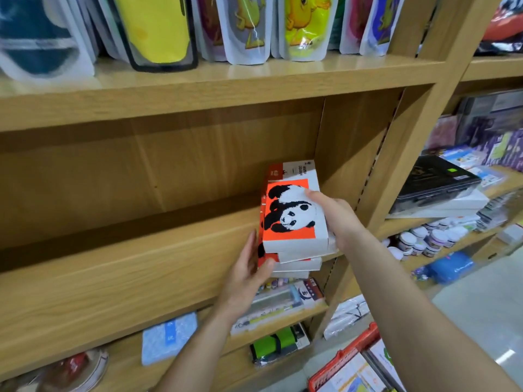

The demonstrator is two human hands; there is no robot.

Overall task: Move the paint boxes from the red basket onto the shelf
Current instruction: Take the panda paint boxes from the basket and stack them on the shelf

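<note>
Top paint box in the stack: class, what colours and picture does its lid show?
Orange panel with a black-and-white panda on the white top paint box, head view.

Stack of panda-print paint boxes (294,219) sitting at the right end of a wooden shelf (127,267), left hand (249,267) pressing its near left corner, right hand (334,213) gripping its right side, red basket (351,355) lying below right, holding more boxes

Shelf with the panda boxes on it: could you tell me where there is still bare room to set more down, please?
The middle shelf is bare board from the stack of paint boxes leftward to the picture's edge. The stack sits against the right side panel, held between the left hand and right hand. The pouches above crowd their shelf.
</note>
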